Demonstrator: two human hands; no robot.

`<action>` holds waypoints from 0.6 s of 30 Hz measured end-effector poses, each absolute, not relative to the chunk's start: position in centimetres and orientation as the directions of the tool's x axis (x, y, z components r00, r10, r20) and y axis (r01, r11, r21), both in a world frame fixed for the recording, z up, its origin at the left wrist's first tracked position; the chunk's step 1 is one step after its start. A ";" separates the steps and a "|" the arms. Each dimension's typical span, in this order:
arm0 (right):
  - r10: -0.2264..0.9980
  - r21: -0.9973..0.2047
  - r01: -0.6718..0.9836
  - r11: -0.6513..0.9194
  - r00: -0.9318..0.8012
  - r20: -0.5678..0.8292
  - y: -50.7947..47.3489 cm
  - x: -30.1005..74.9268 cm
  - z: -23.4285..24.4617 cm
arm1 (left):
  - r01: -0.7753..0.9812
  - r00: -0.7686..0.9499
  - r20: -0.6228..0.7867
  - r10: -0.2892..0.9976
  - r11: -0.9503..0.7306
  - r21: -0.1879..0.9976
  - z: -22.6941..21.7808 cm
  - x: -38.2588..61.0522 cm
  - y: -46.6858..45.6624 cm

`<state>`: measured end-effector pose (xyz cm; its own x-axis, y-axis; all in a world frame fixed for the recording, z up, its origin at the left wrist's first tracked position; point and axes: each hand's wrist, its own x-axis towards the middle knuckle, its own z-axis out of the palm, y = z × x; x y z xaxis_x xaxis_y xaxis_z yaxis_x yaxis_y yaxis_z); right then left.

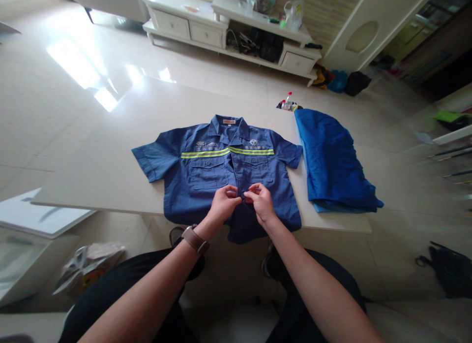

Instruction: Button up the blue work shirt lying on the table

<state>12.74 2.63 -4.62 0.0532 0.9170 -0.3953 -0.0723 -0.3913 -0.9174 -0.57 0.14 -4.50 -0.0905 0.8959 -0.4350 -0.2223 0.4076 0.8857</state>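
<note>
Together, left fingers (pixel 230 188) and right fingers (pixel 255 187) pinch the shirt (pixel 217 174), its chest lettering (pixel 207 149) unreadable.

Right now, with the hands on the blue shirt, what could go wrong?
The shirt might slide down if tugged: its bottom hangs over the table edge. The bright blue cloth could slip too, since a corner pokes past the table's side. The left hand and right hand, close together at the shirt's front, might bump.
</note>
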 end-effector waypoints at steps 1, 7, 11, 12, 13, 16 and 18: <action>0.916 -0.916 -0.070 -0.395 0.051 -0.399 2.6 12.8 -4.7 | -0.220 -0.089 -0.434 0.897 0.407 0.887 -4.6 -0.6 0.1; 0.910 -0.908 -0.091 -0.410 0.032 -0.414 2.6 12.9 -4.7 | -0.214 -0.089 -0.417 0.905 0.391 0.895 -4.9 -0.6 0.1; 0.903 -0.899 -0.105 -0.424 0.018 -0.428 2.6 13.0 -4.7 | -0.212 -0.091 -0.420 0.903 0.394 0.894 -5.0 -0.6 0.1; 0.904 -0.899 -0.104 -0.424 0.017 -0.428 2.7 13.1 -4.7 | -0.212 -0.093 -0.421 0.902 0.395 0.894 -5.0 -0.6 0.1; 0.904 -0.900 -0.101 -0.423 0.014 -0.427 2.7 13.1 -4.8 | -0.212 -0.094 -0.422 0.902 0.396 0.893 -5.0 -0.6 0.1; 0.909 -0.906 -0.083 -0.415 0.008 -0.418 2.6 13.1 -4.8 | -0.214 -0.090 -0.422 0.902 0.396 0.893 -4.9 -0.6 0.0; 0.911 -0.909 -0.072 -0.411 0.009 -0.412 2.6 13.0 -4.8 | -0.213 -0.091 -0.416 0.905 0.391 0.895 -4.9 -0.6 0.0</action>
